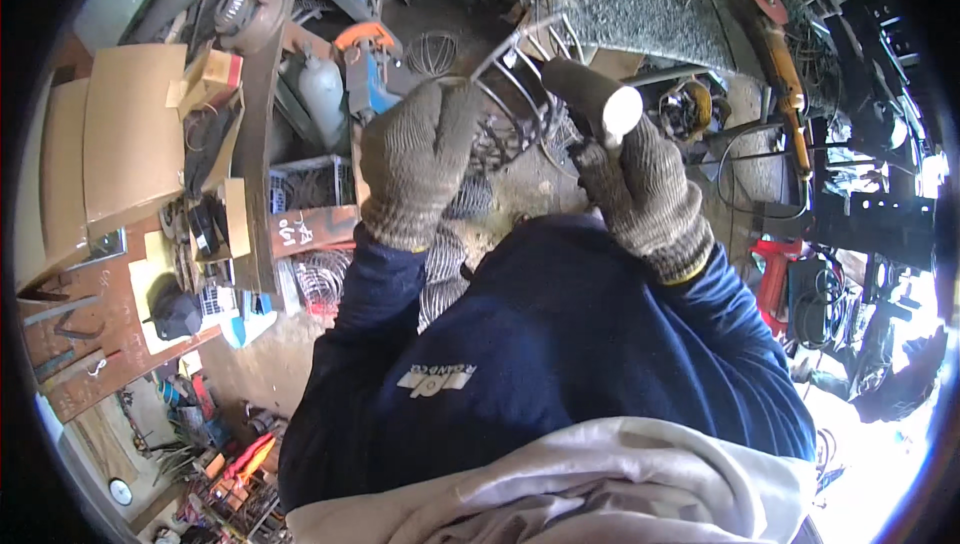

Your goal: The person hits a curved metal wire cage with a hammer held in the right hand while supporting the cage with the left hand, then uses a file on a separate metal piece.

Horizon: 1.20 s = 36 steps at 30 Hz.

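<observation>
Right grip is closed on the hammer, whose head slants across the right side of the rack; left grip seems to hold the rack's left end.

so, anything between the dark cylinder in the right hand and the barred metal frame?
Nothing visible: the dark cylinder, in the right hand, overlaps the right side of the barred metal frame in this view. Can't tell the depth gap.
</observation>
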Available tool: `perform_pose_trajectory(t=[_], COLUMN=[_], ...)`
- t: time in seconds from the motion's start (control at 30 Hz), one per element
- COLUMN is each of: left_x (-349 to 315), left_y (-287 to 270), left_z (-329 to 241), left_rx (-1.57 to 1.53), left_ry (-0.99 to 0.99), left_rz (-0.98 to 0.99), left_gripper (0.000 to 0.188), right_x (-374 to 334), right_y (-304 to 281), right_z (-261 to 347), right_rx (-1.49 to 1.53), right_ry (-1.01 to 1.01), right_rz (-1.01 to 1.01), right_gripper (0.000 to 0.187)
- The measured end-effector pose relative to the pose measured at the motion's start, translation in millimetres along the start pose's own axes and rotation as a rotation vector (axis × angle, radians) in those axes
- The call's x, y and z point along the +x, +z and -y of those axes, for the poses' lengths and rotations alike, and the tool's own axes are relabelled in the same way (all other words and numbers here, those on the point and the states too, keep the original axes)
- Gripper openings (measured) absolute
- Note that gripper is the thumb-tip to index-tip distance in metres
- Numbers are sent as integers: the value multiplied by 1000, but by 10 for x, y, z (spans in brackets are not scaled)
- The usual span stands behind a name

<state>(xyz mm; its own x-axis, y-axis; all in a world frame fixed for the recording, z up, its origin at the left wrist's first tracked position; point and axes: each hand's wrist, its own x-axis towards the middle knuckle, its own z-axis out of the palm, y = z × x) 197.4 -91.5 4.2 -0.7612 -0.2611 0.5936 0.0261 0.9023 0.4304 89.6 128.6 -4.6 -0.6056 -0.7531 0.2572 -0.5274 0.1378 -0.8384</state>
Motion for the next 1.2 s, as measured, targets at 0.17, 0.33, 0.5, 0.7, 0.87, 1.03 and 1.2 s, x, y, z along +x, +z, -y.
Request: perform_pose_trajectory(t=[0.17, 0.33, 0.5, 0.7, 0.87, 1.03, 1.2], left_x=[-35, -66, -109, -226, -155, -34, 124], left_y=[104, 13, 8, -32, 104, 80, 120], left_z=[35, 57, 258, 353, 397, 239, 119], left_rx=[-38, -35, -443, -611, -189, -285, -735], left_ry=[-23, -98, -272, -315, 242, 288, -206], left_rz=[18, 18, -67, 43, -45, 116, 369], left_gripper=[19, 23, 19, 25, 34, 34, 21], right_x=[-34, 3, 65, 30, -64, -52, -104], right_y=[23, 149, 105, -72, -62, -10, 7], right_z=[161, -103, -141, -490, -517, -573, -619], right_rx=[48, -6, 419, 235, 684, 613, 616], right_ry=[-69, 95, -35, 182, 277, 294, 256], right_rz=[-75, -54, -283, -455, -327, -511, -566], right_gripper=[46, 48, 49, 42, 35, 31, 28])
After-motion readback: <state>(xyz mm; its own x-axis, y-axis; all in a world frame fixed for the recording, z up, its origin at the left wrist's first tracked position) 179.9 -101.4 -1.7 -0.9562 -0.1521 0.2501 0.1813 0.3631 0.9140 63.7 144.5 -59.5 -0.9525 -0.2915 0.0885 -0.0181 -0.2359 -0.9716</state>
